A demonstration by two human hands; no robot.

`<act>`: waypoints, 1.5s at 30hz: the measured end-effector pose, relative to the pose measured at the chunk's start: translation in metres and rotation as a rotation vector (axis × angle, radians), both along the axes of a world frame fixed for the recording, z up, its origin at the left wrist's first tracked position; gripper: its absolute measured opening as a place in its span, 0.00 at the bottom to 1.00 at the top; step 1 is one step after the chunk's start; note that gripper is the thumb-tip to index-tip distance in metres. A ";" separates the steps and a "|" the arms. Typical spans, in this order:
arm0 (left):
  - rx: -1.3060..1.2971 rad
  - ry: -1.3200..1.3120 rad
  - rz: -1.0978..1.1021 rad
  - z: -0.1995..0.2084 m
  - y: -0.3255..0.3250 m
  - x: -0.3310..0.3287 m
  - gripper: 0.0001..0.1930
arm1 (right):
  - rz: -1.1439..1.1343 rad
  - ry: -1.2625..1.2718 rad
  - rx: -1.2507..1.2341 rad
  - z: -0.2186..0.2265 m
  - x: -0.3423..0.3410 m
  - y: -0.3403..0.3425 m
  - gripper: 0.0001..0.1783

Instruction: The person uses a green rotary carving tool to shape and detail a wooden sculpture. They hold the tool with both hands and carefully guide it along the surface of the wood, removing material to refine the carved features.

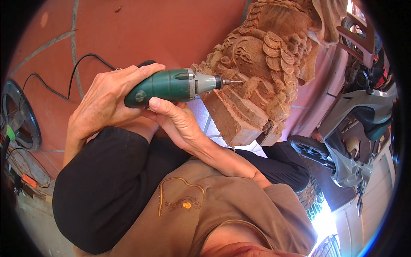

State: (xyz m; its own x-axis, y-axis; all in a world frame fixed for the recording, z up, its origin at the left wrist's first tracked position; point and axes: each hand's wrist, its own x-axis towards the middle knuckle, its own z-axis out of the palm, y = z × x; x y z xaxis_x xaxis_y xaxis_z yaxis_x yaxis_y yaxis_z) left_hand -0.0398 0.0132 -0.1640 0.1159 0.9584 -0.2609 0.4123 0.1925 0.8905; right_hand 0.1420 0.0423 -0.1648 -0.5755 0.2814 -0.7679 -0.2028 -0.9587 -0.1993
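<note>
A green rotary grinder [165,86] with a grey nose and a thin metal bit lies level in front of me, pointing right. My left hand [105,96] is wrapped round its rear end. From below, my right hand [182,124] grips the middle of the body, thumb along its side; its other fingers are mostly hidden. The bit's tip [238,82] is over a brown wood carving [257,64] with scale-like discs, a rounded belly shape and a blocky base. Whether the tip touches the wood, I cannot tell.
A black cord [70,79] runs from the grinder leftward across the red tiled floor [141,25]. A dark wheel-like ring [36,124] and an orange object [29,180] lie at the left. My bent knee [98,180] is beneath my left arm. A grey motorbike [342,145] stands at the right.
</note>
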 end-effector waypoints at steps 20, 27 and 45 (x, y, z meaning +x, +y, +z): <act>-0.015 0.068 -0.070 0.001 0.006 -0.009 0.37 | -0.036 0.020 -0.031 -0.003 -0.005 0.002 0.27; -0.022 0.053 -0.071 -0.004 0.004 -0.011 0.38 | -0.049 0.044 -0.049 -0.007 -0.007 0.002 0.25; -0.030 0.033 -0.057 -0.002 0.005 -0.008 0.36 | -0.045 0.022 -0.048 -0.002 -0.006 0.002 0.26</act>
